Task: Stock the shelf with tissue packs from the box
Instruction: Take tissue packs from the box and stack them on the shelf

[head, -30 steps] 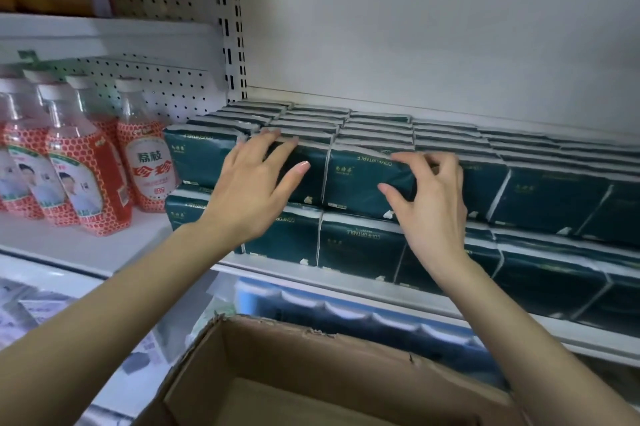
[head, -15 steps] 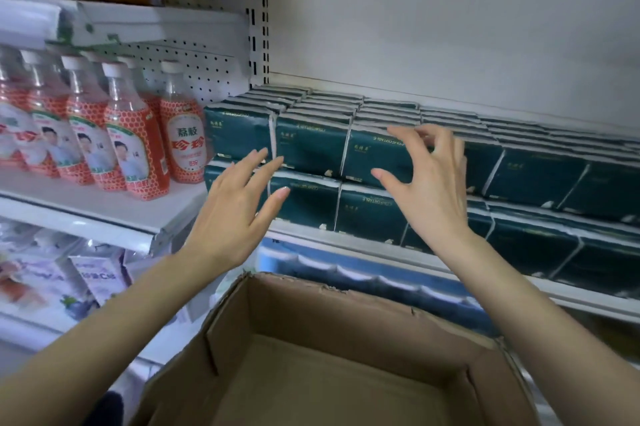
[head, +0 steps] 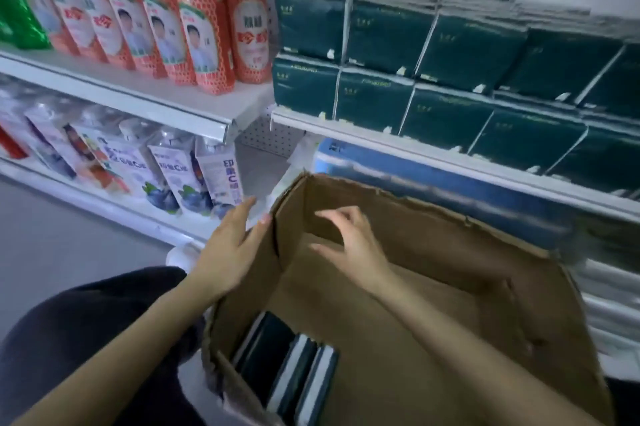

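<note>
Dark green tissue packs [head: 450, 79] fill the white shelf [head: 398, 143] in two stacked rows at the upper right. Below it stands an open cardboard box [head: 415, 304]. Three dark tissue packs [head: 291, 370] stand on edge in its near left corner. My left hand [head: 232, 245] is open, fingers spread, just outside the box's left wall. My right hand [head: 349, 238] hovers open inside the box near its far left corner, holding nothing.
Red-labelled drink bottles [head: 194, 31] line the shelf left of the tissue packs. White juice cartons [head: 194, 176] with blueberry pictures stand on the lower left shelf. Blue packages [head: 450, 190] lie under the tissue shelf. Grey floor [head: 52, 245] lies at left.
Both hands left the packs on the shelf and dropped down to the box. My view tilted downward, so the box's inside and its packs now show.
</note>
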Demonstrator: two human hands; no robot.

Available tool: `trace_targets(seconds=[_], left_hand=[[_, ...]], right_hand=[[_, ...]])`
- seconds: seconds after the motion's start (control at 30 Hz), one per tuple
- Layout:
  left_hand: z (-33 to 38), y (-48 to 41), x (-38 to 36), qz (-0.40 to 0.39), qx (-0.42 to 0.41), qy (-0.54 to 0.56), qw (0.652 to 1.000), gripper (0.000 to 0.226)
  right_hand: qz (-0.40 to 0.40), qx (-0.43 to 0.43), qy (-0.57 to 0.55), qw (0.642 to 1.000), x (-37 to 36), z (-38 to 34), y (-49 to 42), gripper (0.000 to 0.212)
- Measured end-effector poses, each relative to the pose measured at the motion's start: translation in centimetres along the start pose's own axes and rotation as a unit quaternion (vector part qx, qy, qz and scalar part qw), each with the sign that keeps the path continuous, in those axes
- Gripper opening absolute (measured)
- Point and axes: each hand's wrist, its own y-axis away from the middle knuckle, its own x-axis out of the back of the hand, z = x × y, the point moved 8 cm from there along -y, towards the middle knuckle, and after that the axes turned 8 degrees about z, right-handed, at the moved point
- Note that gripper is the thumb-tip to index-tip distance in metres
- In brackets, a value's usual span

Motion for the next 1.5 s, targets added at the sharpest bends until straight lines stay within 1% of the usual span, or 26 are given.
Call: trace_targets(seconds=[0.07, 0.17, 0.23, 0.33, 0.4, 0.43, 0.47, 0.53, 0.6, 0.7, 0.8, 0.9, 0.97, 1.07, 1.17, 1.23, 1.3, 1.37, 1.43, 1.5], left_hand=[[-1.7, 1.5, -0.6, -0.023, 0.033, 0.013, 0.999, 0.057], [-2.7, 3.6, -0.6, -0.015, 0.022, 0.01, 1.0, 0.055], [-3.4, 4.5, -0.5, -0.006, 0.028, 0.012, 1.0, 0.06], [-4.4, 5.7, -0.4, -0.001, 0.065, 0.054, 0.996, 0.065], [-4.7, 6.4, -0.4, -0.002, 0.083, 0.069, 0.994, 0.061], [-4.7, 6.7, -0.4, -0.002, 0.084, 0.079, 0.993, 0.055], [-4.6, 6.9, -0.3, -0.001, 0.084, 0.088, 0.993, 0.046], [-4.6, 7.2, -0.2, 0.002, 0.085, 0.098, 0.992, 0.034], [-4.6, 7.3, -0.1, 0.003, 0.088, 0.1, 0.991, 0.032], [-4.5, 7.2, -0.2, 0.004, 0.088, 0.103, 0.991, 0.03], [-4.7, 7.3, -0.4, -0.003, 0.092, 0.103, 0.99, 0.031], [-4.9, 7.3, -0.4, -0.007, 0.1, 0.099, 0.99, 0.035], [-4.7, 7.3, -0.3, -0.011, 0.091, 0.088, 0.992, 0.039], [-3.9, 7.2, 0.1, -0.012, 0.065, 0.054, 0.996, 0.046], [-2.4, 7.1, 0.5, 0.01, -0.008, -0.043, 0.999, 0.059], [-0.5, 7.2, 0.4, 0.029, -0.047, -0.059, 0.997, 0.063], [2.4, 7.1, -0.3, 0.03, -0.073, -0.019, 0.997, 0.062], [6.0, 6.7, -1.6, 0.012, -0.092, 0.035, 0.995, 0.06], [10.3, 6.1, -3.1, -0.017, -0.117, 0.083, 0.99, 0.06], [14.8, 5.2, -4.5, -0.039, -0.144, 0.126, 0.981, 0.064]], right_hand=[[-0.048, -0.067, -0.027, 0.996, -4.0, 2.2, 1.8, 0.049], [-0.152, -0.151, -0.051, 0.975, -9.9, 4.9, 4.6, 0.047], [-0.221, -0.168, -0.049, 0.96, -12.6, 5.7, 6.3, 0.05], [-0.273, -0.186, -0.051, 0.943, -14.6, 6.0, 7.7, 0.065], [-0.289, -0.197, -0.048, 0.936, -15.6, 5.7, 7.9, 0.069], [-0.293, -0.199, -0.042, 0.934, -16.0, 5.5, 7.8, 0.069], [-0.295, -0.201, -0.035, 0.933, -16.4, 5.2, 7.6, 0.067], [-0.291, -0.199, -0.022, 0.935, -16.9, 4.4, 7.1, 0.052], [-0.282, -0.201, -0.01, 0.938, -17.2, 3.8, 6.9, 0.043], [-0.269, -0.201, 0.002, 0.942, -17.3, 3.0, 7.2, 0.041], [-0.243, -0.196, 0.011, 0.95, -17.0, 2.9, 7.5, 0.037], [-0.217, -0.215, 0.003, 0.952, -16.4, 3.3, 8.0, 0.029], [-0.207, -0.21, -0.006, 0.955, -15.8, 3.4, 8.3, 0.022], [-0.173, -0.192, -0.014, 0.966, -13.4, 3.7, 8.1, 0.021], [-0.086, -0.214, -0.051, 0.972, -8.5, 5.1, 6.2, 0.027], [0.006, -0.207, -0.101, 0.973, -3.5, 6.1, 4.5, 0.03], [0.104, -0.195, -0.143, 0.965, 2.3, 6.7, 3.2, 0.03], [0.188, -0.191, -0.186, 0.945, 8.2, 6.5, 2.4, 0.025], [0.244, -0.187, -0.234, 0.922, 13.2, 6.3, 2.0, 0.018], [0.274, -0.174, -0.263, 0.908, 17.6, 5.6, 1.6, 0.016]])
